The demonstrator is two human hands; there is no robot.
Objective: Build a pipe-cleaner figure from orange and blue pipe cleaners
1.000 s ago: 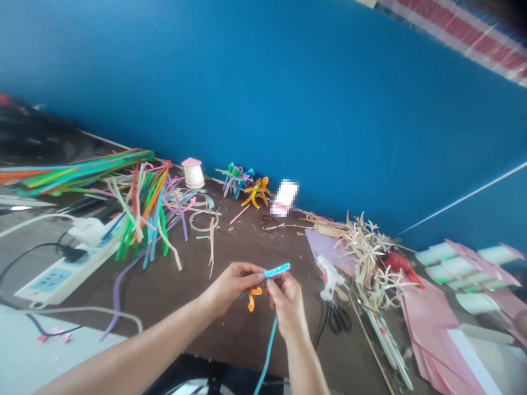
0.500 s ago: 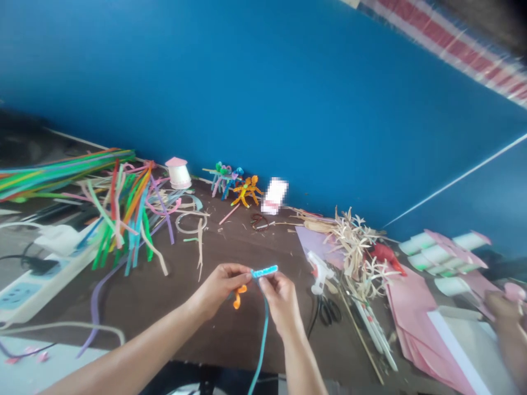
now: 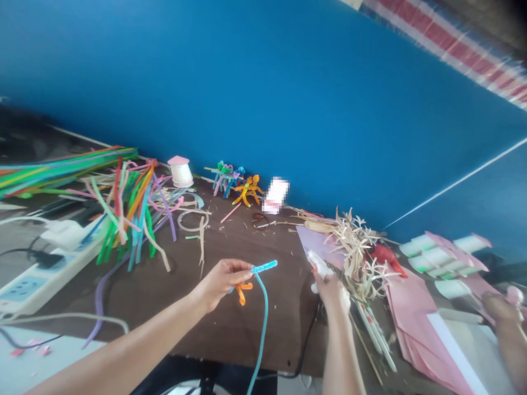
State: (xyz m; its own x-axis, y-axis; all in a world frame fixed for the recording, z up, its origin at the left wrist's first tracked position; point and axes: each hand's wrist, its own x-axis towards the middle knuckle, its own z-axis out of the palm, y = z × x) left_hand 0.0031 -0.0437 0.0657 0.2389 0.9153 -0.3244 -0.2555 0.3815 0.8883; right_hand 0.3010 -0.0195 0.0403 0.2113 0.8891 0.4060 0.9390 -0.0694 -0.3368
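Pinched in my left hand (image 3: 226,280) is a light-blue pipe cleaner (image 3: 264,267); its thicker, wound part sticks out to the right, and a long blue tail (image 3: 263,323) hangs down past the table edge. A curled orange pipe-cleaner piece (image 3: 241,295) shows beneath the same hand. Farther right, my right hand (image 3: 332,291) is closed round a white hot glue gun (image 3: 319,265), whose front end points up and left over a lilac sheet (image 3: 315,241). The fingers partly hide the gun's handle.
Loose pipe cleaners (image 3: 132,214) and a power strip (image 3: 37,282) lie at left. Small pipe-cleaner figures (image 3: 248,190) stand by the wall. Dried strips (image 3: 356,236), glue sticks (image 3: 373,329) and pink sheets (image 3: 415,323) lie right. Another person's hand (image 3: 500,310) is at far right.
My right hand has let go of the blue pipe cleaner and moved right onto the glue gun. My left hand stays nearly in place, still holding the pipe cleaner.
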